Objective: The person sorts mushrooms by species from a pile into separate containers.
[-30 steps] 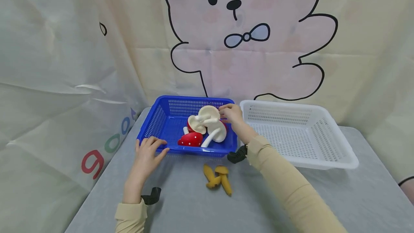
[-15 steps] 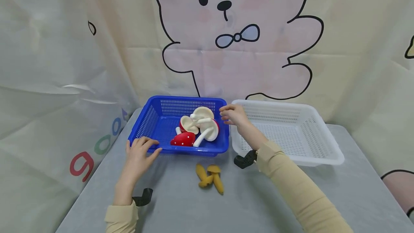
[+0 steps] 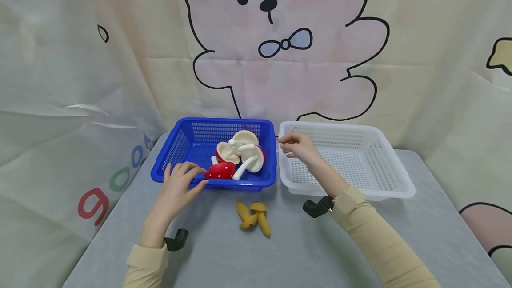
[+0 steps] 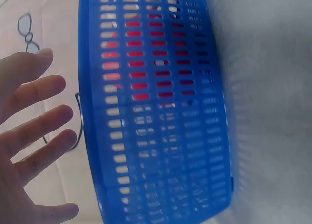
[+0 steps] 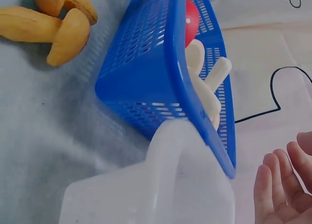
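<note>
My left hand [image 3: 178,189] hovers at the front left rim of the blue basket [image 3: 168,154], fingers spread and holding nothing. In the left wrist view those fingers [image 4: 46,121] stand apart from the basket's side. Inside the basket, toward its right end, lie a red toy mushroom [image 3: 221,170] with white dots and several others showing cream undersides [image 3: 245,138] and white stems. My right hand [image 3: 301,146] is over the left end of the white basket [image 3: 390,186], its fingers loosely bent with nothing between them. No mushrooms show in the white basket.
Two yellow-brown toy mushrooms [image 3: 262,219] lie on the grey table [image 3: 224,257] in front of the blue basket. The two baskets stand side by side. A curtain printed with a cartoon bear [image 3: 276,74] hangs behind them.
My right hand has moved right, away from the mushrooms in the blue basket, to over the white basket. My left hand stays near the blue basket's front rim. The head view has shifted slightly.
</note>
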The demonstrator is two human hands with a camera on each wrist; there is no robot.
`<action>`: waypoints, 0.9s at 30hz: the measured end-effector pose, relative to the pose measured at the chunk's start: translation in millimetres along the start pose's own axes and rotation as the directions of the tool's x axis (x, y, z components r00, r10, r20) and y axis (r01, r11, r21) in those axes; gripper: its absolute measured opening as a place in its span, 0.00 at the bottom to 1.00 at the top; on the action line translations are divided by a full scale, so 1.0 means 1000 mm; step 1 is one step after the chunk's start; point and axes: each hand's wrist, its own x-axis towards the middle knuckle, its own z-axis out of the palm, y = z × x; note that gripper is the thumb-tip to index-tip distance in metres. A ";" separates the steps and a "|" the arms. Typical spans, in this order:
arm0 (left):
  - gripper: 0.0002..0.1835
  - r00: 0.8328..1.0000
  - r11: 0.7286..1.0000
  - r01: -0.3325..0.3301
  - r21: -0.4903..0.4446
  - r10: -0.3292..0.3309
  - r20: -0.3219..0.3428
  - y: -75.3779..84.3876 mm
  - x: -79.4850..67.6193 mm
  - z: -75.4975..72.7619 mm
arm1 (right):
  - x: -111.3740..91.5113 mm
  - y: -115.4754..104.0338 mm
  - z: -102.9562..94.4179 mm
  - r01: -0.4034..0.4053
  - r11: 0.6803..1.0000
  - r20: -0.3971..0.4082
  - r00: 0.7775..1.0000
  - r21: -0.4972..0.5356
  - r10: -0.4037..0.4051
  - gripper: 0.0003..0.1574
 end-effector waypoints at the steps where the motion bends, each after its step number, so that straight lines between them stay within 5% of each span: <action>1: 0.13 1.000 1.000 -0.005 0.002 0.005 0.009 0.002 0.001 0.000 | -0.002 0.002 -0.002 0.001 1.000 0.000 1.000 0.002 -0.001 0.19; 7: 0.16 0.999 0.999 -0.027 0.030 0.025 0.040 0.015 0.005 0.001 | -0.016 0.014 -0.017 0.026 0.999 -0.023 0.999 -0.021 -0.026 0.19; 13: 0.16 0.998 0.998 -0.056 0.042 0.057 -0.028 0.027 0.006 0.006 | -0.034 0.023 -0.030 0.087 0.991 -0.082 0.992 -0.103 -0.096 0.15; 27: 0.13 0.977 0.979 -0.204 -0.019 0.202 -0.070 0.065 0.013 0.018 | -0.081 0.045 -0.055 0.266 0.912 -0.184 0.925 -0.313 -0.333 0.12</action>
